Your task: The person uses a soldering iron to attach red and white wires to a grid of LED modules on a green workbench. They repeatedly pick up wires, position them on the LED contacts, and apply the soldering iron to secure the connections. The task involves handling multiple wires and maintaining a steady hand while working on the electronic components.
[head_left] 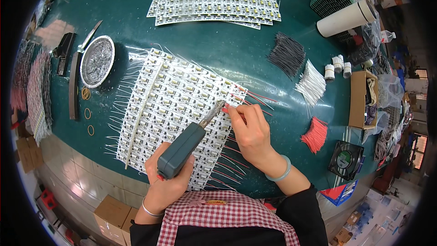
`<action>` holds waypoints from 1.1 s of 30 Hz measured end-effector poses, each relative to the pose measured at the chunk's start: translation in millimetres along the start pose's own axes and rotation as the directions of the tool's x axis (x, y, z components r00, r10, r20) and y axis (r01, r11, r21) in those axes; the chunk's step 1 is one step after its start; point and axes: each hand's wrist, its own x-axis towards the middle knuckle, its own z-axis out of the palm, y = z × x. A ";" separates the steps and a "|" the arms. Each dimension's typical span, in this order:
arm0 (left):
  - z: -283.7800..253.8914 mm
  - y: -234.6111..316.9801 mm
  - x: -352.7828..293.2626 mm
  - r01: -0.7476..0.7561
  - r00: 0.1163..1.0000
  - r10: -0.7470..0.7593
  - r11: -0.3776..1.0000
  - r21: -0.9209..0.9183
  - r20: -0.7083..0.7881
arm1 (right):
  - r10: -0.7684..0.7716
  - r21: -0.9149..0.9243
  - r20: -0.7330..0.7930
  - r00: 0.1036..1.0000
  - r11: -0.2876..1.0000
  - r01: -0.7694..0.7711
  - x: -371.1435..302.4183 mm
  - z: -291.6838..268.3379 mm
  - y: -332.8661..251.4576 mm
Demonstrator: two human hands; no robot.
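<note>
Dark-green soldering gun (182, 151): I see left hand (167, 187) wrapped round it | red wire (226, 110): right hand (252, 132), fingertips pinched on it near gun's tip | circuit-board panel (177, 95): beneath both, on green tabletop (125, 25)

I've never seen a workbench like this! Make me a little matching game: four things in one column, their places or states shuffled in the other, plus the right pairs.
1. Left hand
2. Right hand
3. Round bowl
4. Black fan

A. Near the red wire bundle
B. Wrapped around the dark green soldering tool
C. Left of the circuit boards, silvery inside
D. Pinching thin red wires near the tool's tip

Pairs: 1-B, 2-D, 3-C, 4-A
</note>
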 end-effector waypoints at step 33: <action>-44.0 -19.9 -5.9 -0.238 0.804 0.192 0.971 -0.009 -0.563 | 0.010 0.016 0.011 1.000 1.000 -0.010 0.7 -2.4 0.6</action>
